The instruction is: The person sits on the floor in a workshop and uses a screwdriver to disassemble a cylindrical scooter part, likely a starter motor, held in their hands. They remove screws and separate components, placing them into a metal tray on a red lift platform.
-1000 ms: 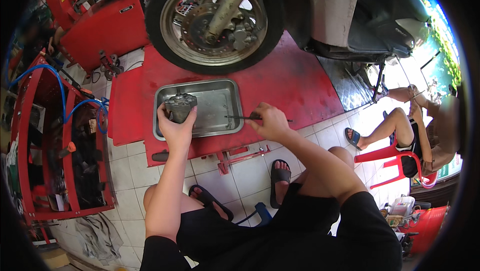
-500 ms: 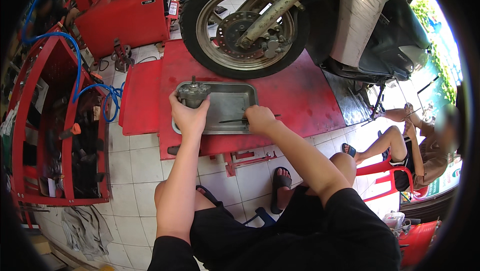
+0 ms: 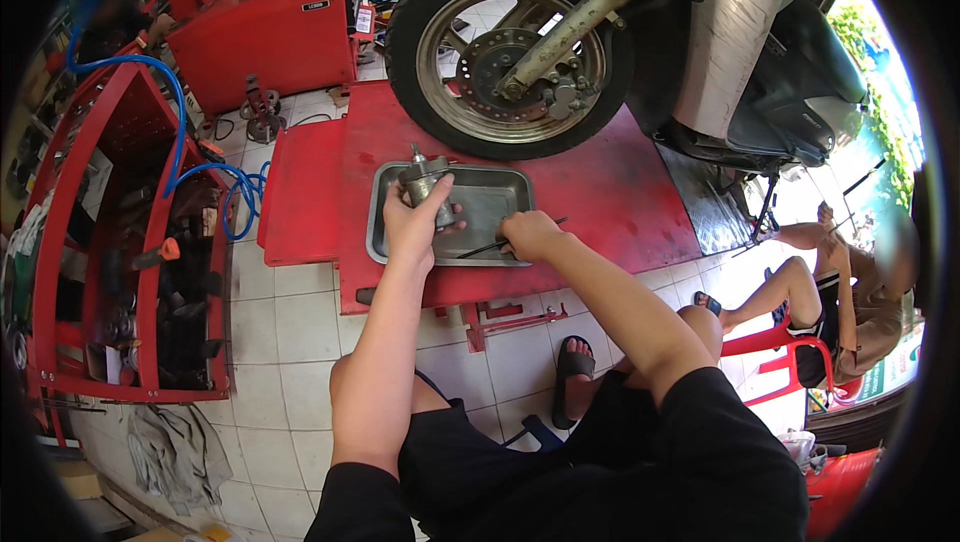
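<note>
My left hand point(image 3: 409, 226) is closed around a grey metal part point(image 3: 427, 182), a stubby cylinder with a flanged top and a thin shaft sticking up. The part tilts slightly above the left half of a shallow grey metal tray point(image 3: 522, 182). Over the tray's front right corner, my right hand point(image 3: 531, 237) grips a thin dark rod point(image 3: 480, 251). One end of the rod points left across the tray, and the other pokes out past my fingers. Its handle or tip shape cannot be made out.
The tray rests on a red lift platform point(image 3: 600, 182), under the front wheel point(image 3: 420, 107) of a silver scooter point(image 3: 710, 52). A red tool cart point(image 3: 150, 332) with a blue hose stands at left. A seated person point(image 3: 875, 292) is at right.
My left hand has turned and tilted the metal part, bringing it further over the tray. My right hand still grips the rod, now angled more steeply. The whole view has shifted slightly.
</note>
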`<state>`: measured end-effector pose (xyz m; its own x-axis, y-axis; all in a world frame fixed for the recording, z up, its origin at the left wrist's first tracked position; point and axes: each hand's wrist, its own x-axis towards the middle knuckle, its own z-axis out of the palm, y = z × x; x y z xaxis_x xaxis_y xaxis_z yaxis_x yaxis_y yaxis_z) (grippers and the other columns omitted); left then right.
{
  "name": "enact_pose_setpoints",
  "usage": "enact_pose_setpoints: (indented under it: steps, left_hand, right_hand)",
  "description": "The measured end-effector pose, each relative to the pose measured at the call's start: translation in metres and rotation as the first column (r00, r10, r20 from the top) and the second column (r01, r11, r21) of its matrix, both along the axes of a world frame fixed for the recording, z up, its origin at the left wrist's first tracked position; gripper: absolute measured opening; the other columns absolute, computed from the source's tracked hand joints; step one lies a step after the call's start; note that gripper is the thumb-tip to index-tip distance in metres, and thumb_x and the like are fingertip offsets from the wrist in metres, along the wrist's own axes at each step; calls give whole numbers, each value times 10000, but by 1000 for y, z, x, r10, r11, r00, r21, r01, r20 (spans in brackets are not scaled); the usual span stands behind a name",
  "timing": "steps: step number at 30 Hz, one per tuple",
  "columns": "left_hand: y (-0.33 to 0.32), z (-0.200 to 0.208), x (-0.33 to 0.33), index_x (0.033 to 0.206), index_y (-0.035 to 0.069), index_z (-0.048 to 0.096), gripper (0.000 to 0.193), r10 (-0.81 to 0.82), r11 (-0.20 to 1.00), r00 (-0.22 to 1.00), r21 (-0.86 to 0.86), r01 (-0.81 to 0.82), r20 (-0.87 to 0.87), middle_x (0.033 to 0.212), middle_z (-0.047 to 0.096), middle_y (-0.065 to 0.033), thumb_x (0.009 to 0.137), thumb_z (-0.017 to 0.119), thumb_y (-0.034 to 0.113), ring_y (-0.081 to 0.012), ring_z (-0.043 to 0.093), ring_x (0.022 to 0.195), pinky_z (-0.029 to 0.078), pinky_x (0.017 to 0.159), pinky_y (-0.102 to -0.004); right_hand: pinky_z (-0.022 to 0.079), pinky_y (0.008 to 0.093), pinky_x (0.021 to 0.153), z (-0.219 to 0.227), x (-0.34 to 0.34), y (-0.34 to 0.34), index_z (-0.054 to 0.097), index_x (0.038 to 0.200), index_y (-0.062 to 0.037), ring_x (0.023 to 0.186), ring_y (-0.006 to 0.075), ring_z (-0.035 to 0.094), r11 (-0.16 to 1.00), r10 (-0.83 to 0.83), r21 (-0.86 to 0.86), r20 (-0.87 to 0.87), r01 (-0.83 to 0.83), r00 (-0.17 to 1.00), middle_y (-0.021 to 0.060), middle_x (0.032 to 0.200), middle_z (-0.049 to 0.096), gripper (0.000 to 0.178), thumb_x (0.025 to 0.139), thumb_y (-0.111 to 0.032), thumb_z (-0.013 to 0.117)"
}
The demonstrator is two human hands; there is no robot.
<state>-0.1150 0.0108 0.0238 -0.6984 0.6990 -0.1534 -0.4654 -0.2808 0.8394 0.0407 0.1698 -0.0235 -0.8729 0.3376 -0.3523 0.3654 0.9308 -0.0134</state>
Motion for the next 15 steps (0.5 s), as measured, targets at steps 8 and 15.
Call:
enact_pose_setpoints:
  steps: [8, 15]
  left_hand:
    - [3, -4, 8, 1058, 74, 585, 376, -215, 975, 924, 18, 220, 317, 919, 637, -99, 875, 740, 363, -288, 678, 768, 613, 646, -453]
    - [6, -12, 13, 1121, 84, 609, 596, -334, 941, 840, 103, 322, 426, 911, 656, -124, 961, 453, 636, -341, 667, 804, 583, 697, -501]
  right_hand:
    - [525, 480, 864, 3, 13, 10, 661, 1076, -23, 1022, 372, 658, 998, -7, -68, -202, -7, 979, 172, 1083, 677, 276, 882, -219, 672]
    - [528, 476, 818, 47, 72, 34, 687, 990, 16, 918, 415, 670, 949, -213, -305, -411, 86, 887, 227, 913, 696, 215, 816, -110, 703]
